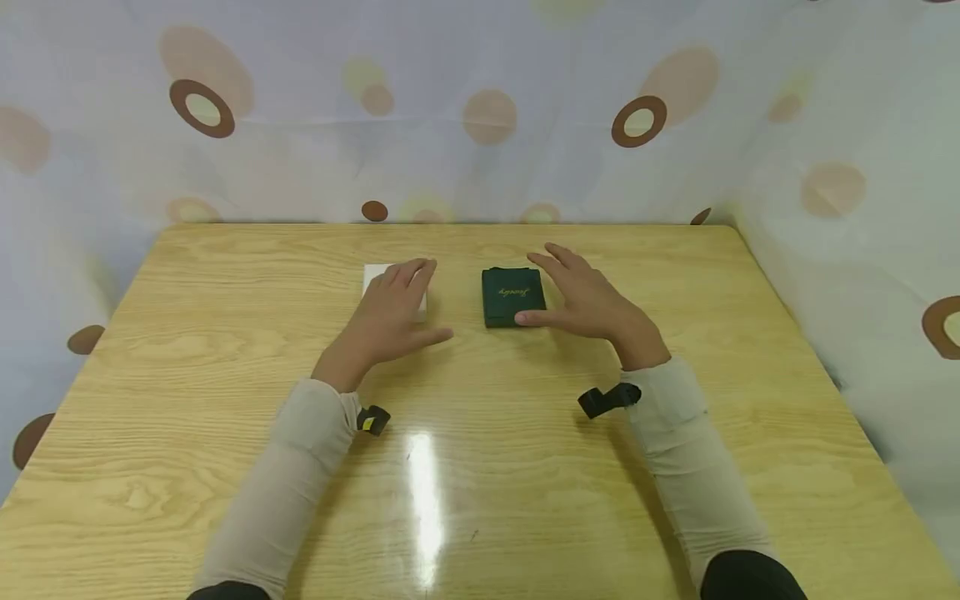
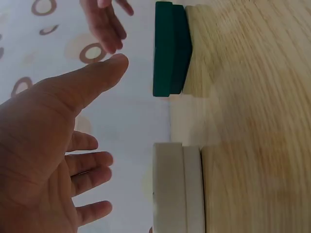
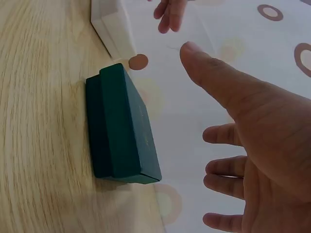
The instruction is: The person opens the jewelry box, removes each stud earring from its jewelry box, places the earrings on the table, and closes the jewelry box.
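At left on the far part of the wooden table (image 1: 517,483) sits a white box (image 1: 372,275), the left hand (image 1: 386,315) hovering above it, thumb wide of its slightly spread fingers. Right of that lies a dark green box (image 1: 508,300) (gold lettering on its lid); farther right, the right hand (image 1: 587,302) hovers, thumb and fingers spread.

Glossy wood-grain table (image 1: 525,500), creased backdrop (image 1: 442,50)
The table looks smooth, mirroring a streak of light; the green box (image 1: 498,307) seems smooth matt card with gold-toned lettering (image 1: 514,292); the white box (image 2: 168,194) smooth and matt; the backdrop looks like thin cloth, the sleeves (image 1: 675,442) wrinkled cloth.
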### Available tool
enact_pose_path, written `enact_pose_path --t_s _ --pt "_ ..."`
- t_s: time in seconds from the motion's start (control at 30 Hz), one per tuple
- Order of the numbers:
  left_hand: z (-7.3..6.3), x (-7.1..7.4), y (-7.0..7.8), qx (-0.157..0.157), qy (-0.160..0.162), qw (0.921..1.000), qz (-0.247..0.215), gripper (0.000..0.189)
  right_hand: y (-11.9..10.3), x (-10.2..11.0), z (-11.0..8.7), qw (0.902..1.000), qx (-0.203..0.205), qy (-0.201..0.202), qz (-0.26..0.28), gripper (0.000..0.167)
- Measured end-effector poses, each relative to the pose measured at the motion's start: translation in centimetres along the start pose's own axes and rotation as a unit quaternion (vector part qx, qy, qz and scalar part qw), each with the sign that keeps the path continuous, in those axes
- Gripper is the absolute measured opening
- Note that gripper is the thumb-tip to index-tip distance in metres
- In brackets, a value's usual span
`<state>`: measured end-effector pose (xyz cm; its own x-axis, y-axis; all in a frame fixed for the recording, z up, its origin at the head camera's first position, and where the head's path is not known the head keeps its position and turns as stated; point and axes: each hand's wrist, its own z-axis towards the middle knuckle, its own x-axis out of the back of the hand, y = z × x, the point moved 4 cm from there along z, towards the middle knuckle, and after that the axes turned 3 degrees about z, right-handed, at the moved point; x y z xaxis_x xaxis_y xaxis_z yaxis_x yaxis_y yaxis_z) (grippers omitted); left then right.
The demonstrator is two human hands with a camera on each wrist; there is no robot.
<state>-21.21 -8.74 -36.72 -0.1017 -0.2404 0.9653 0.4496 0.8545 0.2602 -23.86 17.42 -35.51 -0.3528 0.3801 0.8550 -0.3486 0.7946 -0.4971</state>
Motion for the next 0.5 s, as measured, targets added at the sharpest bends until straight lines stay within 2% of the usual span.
enact_pose_path --t_s 0.3,0.5 --pt "3.2 -1.4 2.3 -0.014 -0.007 0.9994 0.032 0.08 0.2 -1.2 2.0 0.9994 0.004 -0.035 0.001 0.085" --pt "4.7 -2.1 3.2 0.008 -0.026 0.9982 0.053 0.077 0.5 -1.6 3.1 0.9986 0.011 -0.051 -0.001 0.083"
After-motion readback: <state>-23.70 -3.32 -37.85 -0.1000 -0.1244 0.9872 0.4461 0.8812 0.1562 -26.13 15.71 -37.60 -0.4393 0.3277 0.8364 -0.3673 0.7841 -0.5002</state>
